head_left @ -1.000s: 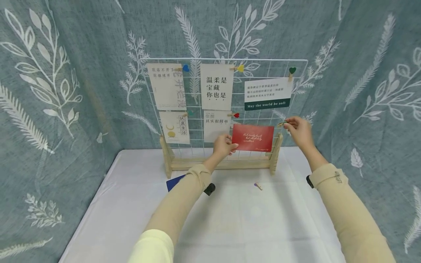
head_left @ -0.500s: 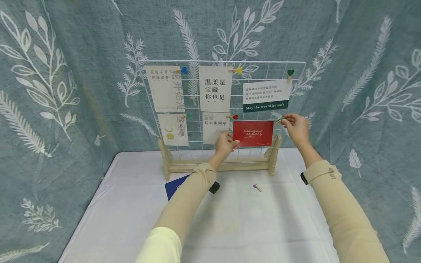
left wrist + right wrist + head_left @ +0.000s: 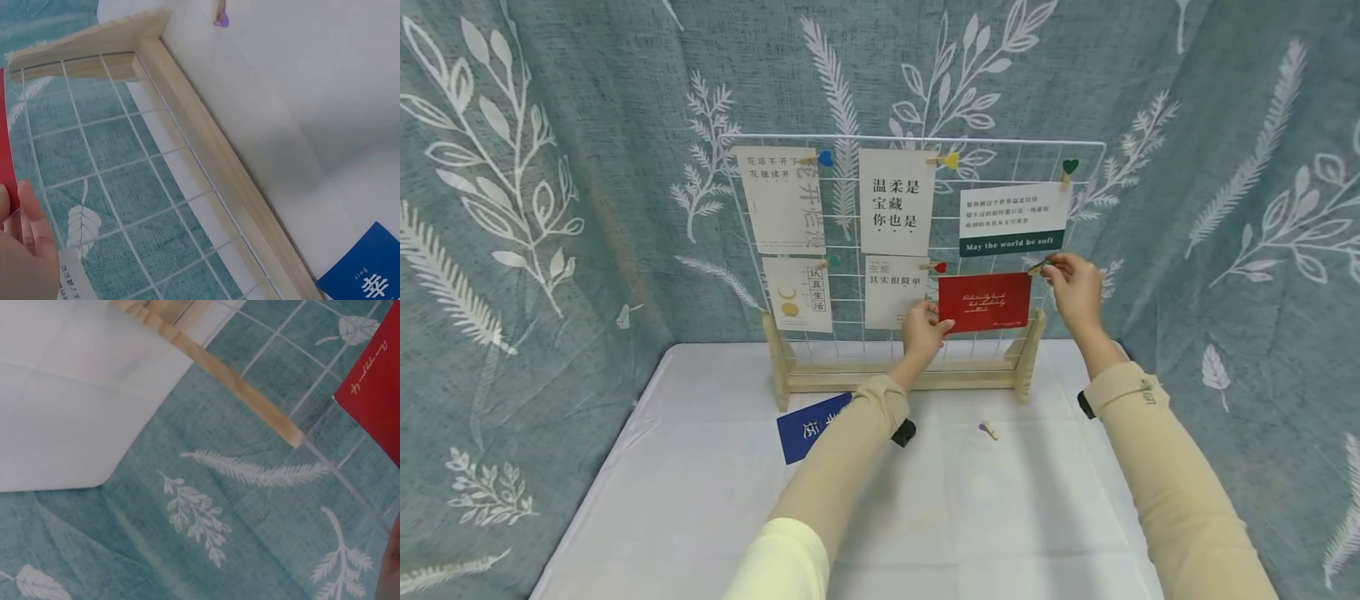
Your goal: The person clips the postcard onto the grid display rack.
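2 arms in view, both in long beige sleeves, snug at the wrists. Left sleeve (image 3: 842,454) turns pale yellow-cream at the upper arm, near the frame bottom. Small black device strapped at the left wrist (image 3: 903,432); a matching black one at the right wrist (image 3: 1086,405). Right sleeve (image 3: 1172,475) has faint small marking near the cuff, unreadable. Left hand (image 3: 925,331) and right hand (image 3: 1074,282) bare, no gloves or rings seen.

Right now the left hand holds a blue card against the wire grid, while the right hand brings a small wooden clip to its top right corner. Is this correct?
Not quite: the card held by the left hand against the wire grid is red, as the head view shows. The blue card lies on the table. The right hand does pinch a small wooden clip at the red card's top right corner.
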Motion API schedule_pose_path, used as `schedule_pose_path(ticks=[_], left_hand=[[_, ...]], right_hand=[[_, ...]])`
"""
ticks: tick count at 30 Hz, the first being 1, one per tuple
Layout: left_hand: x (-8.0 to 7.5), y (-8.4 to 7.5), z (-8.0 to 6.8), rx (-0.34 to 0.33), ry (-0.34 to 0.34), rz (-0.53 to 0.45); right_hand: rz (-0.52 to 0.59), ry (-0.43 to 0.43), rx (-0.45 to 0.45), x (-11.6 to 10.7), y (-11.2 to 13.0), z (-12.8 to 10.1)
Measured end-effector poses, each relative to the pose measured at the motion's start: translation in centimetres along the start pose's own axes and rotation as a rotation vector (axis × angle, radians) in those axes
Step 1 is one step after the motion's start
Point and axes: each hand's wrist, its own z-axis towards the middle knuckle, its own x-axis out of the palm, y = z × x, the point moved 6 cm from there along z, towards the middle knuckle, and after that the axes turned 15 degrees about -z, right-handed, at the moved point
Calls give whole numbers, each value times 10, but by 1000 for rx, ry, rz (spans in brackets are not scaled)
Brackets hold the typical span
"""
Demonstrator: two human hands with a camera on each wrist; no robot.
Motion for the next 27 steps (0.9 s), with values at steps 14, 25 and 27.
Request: schedule_pose_path(ticks=[14,25,27], left_hand=[[-2,-9,-2,108,-172,118],[-1,-9,-1,114,-111,80],[-1,-9,0,108,-108,63]], right_hand=[[51,69,-60,8,1,6],[43,221,-16,16,-1,8],[41,245,10,17,-2,8]])
